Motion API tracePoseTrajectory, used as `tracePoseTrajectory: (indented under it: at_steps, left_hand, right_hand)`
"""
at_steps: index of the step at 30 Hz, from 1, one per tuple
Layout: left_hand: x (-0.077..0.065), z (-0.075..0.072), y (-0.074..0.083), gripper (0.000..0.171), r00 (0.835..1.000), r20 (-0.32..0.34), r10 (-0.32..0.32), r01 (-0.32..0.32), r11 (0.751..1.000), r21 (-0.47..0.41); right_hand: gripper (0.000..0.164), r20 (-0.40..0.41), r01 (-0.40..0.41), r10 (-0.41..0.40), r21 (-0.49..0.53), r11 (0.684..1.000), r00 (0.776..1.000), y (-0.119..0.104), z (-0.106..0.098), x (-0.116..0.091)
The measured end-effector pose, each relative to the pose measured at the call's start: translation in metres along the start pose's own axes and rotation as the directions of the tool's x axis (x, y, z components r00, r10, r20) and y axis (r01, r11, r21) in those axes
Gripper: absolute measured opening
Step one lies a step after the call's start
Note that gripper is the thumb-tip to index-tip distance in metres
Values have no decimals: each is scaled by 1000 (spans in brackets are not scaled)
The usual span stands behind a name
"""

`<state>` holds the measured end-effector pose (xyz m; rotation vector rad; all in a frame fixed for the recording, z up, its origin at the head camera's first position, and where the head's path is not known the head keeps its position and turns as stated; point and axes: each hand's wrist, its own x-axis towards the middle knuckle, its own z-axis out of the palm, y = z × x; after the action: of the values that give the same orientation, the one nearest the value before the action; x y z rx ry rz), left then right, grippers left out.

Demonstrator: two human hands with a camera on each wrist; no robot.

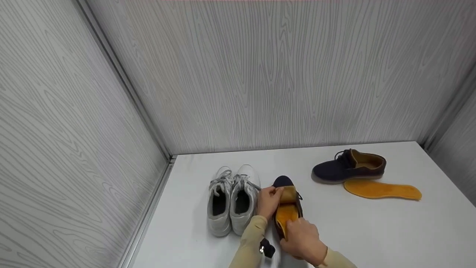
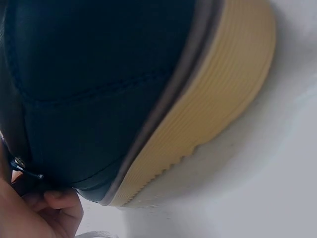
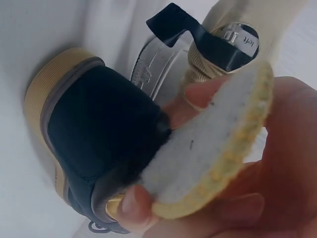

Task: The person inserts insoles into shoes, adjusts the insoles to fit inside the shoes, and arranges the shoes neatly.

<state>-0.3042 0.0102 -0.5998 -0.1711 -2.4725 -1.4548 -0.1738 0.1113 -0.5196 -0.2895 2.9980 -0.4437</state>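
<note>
A dark navy shoe with a tan sole stands with its toe pointing away from me. My left hand pinches the upper at its left, by the raised tan tongue; in the left wrist view the curled fingers show beside a lace end. An orange insole lies partly inside that shoe. Its near end is gripped by my right hand. Seen from the right wrist, the insole has a fuzzy white underside and tilts up out of the opening, with thumb and fingers around its edge.
To the left, close to my left forearm, stands a pair of white sneakers with grey laces. The other navy shoe sits at the back right, and a second orange insole lies just in front of it. Grey panels border the white table.
</note>
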Motion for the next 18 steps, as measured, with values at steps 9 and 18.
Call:
tracePoseTrajectory:
  at_steps: [9,18]
  left_hand:
    - [-1,-1,0,43,1000,16,-4,4,1000,19]
    - [0,1,0,43,999,16,28,-28,999,15]
  right_hand:
    - [25,-128,-6,6,0,1000,992,1,18,25]
    - [27,-114,-28,20,-63,998,993,-1,22,47]
